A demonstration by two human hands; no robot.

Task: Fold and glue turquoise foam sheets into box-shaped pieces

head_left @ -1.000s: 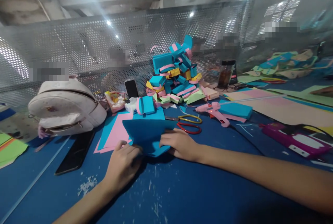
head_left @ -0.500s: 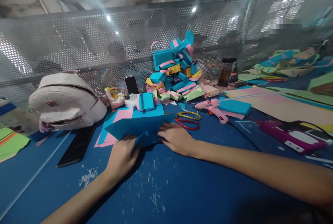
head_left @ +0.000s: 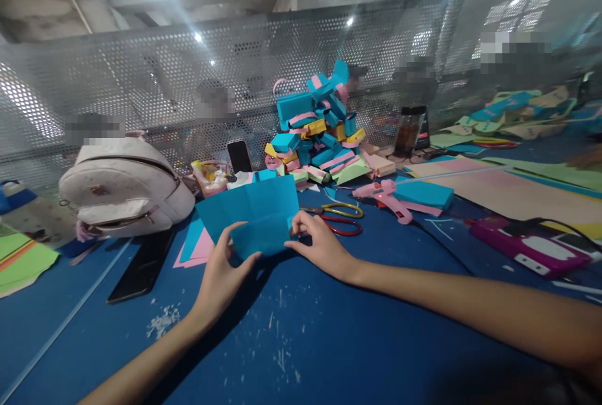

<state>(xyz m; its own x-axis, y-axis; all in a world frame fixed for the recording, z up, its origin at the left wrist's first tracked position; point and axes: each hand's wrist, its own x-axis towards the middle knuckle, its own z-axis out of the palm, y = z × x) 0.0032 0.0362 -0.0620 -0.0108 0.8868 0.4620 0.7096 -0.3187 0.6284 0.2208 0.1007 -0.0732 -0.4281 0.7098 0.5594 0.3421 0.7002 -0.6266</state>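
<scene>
A creased sheet of blue paper (head_left: 263,220) stands tilted up on the table in front of me, with fold lines across it. My left hand (head_left: 223,270) grips its lower left side, thumb stretched along the bottom edge and fingers partly behind it. At the right edge, my right hand (head_left: 320,245) pinches the sheet between thumb and curled fingers. Scissors (head_left: 345,220) with one yellow and one red handle lie just beyond my right hand, blades partly hidden. Under and behind the sheet are pink and blue papers (head_left: 195,248).
A pile of folded paper boxes (head_left: 315,135) rises at the back. A pink glue gun (head_left: 383,195) and a purple power strip (head_left: 527,245) with cables lie to the right. To the left are a white backpack (head_left: 125,189) and a black phone (head_left: 141,264). White scraps (head_left: 163,320) dot the table.
The blue paper has opened out and tipped up, its creased face now toward me. My hands have loosened from their pressed-down grip to hold its sides.
</scene>
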